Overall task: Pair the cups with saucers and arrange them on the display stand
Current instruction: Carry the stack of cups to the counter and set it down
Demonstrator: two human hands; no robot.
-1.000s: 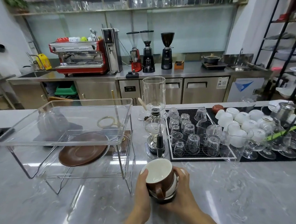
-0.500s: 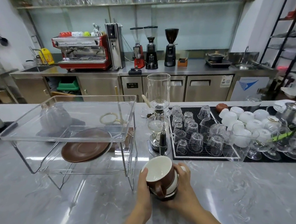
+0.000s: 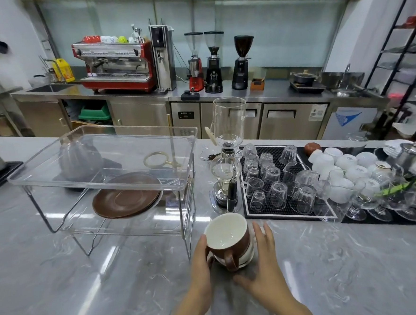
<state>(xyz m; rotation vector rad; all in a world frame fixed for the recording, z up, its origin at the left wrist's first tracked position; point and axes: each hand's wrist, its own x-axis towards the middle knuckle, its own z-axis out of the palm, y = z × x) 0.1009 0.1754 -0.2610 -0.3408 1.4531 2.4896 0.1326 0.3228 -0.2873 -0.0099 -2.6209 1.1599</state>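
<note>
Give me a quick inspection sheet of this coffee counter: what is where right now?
Surface: grey marble counter, glossy.
Job's things: brown cup atop stacked cups; brown saucer on display stand lower tier.
Clutter: upturned glasses on black mat, white cups, siphon brewer.
Hands: left hand holds the cup; right hand open beside the stack.
Cables: nothing seen.
Surroundings: red espresso machine, three grinders.

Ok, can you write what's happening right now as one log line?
step: lifting top cup off stack | left hand: grips cup | right hand: open beside stack | saucer: on stand lower shelf
</note>
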